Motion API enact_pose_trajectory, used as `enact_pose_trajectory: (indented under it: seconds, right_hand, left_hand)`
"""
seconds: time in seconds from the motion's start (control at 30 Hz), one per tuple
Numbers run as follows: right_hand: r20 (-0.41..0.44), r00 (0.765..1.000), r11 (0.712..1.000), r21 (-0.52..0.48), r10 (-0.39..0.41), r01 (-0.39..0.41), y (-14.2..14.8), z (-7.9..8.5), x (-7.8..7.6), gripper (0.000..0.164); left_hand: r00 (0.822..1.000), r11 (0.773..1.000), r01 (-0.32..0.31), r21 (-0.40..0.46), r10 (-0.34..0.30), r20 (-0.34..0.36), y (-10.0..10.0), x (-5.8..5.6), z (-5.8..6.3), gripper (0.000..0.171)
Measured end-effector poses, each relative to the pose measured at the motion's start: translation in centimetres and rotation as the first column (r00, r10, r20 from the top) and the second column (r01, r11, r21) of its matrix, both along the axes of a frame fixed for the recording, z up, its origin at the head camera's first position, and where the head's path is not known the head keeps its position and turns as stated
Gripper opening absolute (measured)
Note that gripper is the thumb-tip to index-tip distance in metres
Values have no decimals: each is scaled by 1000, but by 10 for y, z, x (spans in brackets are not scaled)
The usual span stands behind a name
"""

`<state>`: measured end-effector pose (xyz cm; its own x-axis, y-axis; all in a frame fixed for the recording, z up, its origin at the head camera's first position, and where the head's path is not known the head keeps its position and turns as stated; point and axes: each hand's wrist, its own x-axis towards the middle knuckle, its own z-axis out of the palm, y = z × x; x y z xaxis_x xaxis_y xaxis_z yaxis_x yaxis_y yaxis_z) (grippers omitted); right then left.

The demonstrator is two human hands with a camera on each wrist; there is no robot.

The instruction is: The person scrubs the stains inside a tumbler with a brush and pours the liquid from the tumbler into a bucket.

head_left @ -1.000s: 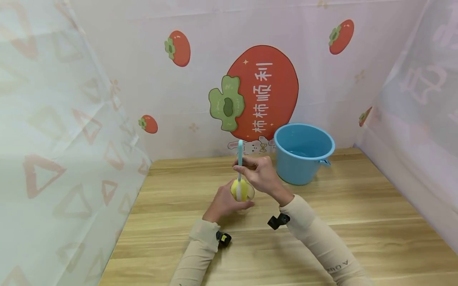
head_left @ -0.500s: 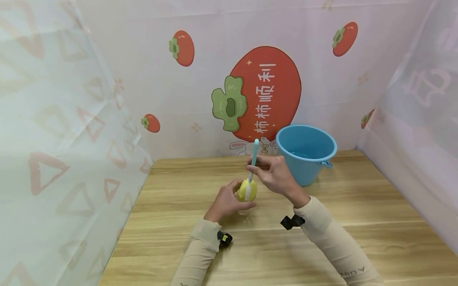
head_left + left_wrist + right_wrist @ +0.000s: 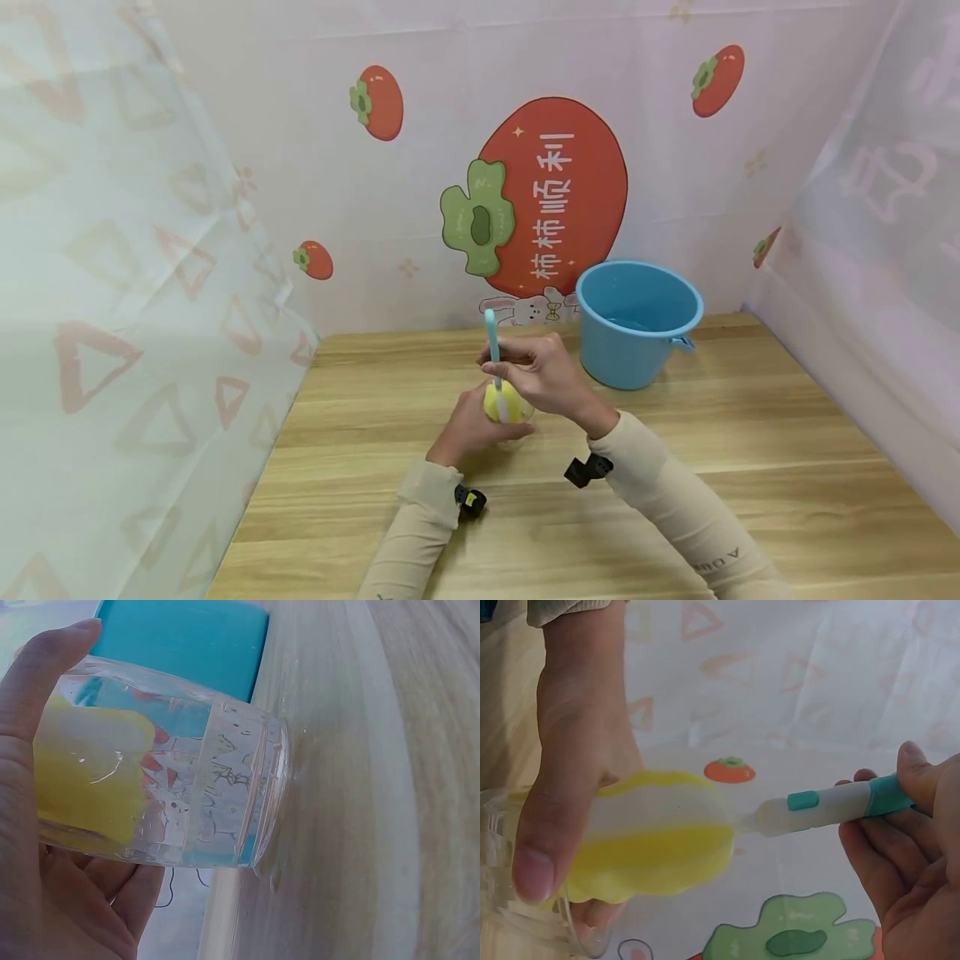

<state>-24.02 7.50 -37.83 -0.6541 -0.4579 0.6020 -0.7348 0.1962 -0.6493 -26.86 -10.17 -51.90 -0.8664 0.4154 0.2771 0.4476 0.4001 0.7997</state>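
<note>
My left hand (image 3: 468, 425) grips a clear glass cup (image 3: 234, 784), thumb on one side and fingers on the other. Embossed patterning runs round the cup's lower part, and its base stands on or close over the wooden table. A sponge cup brush with a yellow and white head (image 3: 660, 836) is partly inside the cup; the rest of the sponge sticks out past the rim. My right hand (image 3: 543, 375) pinches the brush's white and teal handle (image 3: 810, 811) between thumb and fingers. In the head view the handle points up, leaning slightly left.
A blue bucket (image 3: 628, 354) stands at the back of the table, right of my hands, with its handle lug at the right. Behind the wooden table (image 3: 375, 367) hangs a white backdrop (image 3: 420, 100) printed with persimmons; similar sheets close both sides.
The brush and my right hand swung right, tilting the handle rightward, then came back left and lower, so the handle now leans slightly left. My left hand stays on the cup.
</note>
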Motion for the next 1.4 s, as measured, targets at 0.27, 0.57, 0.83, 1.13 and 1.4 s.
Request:
enact_pose_trajectory:
  seconds: [0.27, 0.57, 0.83, 1.13, 1.4]
  right_hand:
    - [-64, 998, 999, -16, -29, 28, -1, -6, -16, 10]
    - [-62, 989, 990, 12, -137, 138, 18, 0, -19, 16]
    - [10, 984, 984, 14, -176, 176, 32, 7, -11, 15]
    - [-4, 995, 995, -7, -100, 100, 11, 7, -1, 9]
    - [25, 993, 994, -11, -111, 112, 2, -9, -10, 10]
  left_hand:
    - [999, 998, -47, -28, 48, 18, 1, 0, 0, 60]
    - [995, 999, -54, 3, 54, 79, 4, 4, -1, 62]
    - [992, 998, -50, 23, 47, 119, 4, 6, 2, 74]
    - [998, 999, -33, 1, 33, 54, 2, 2, 3, 62]
    - [999, 999, -37, -15, 38, 24, 2, 0, 1, 59]
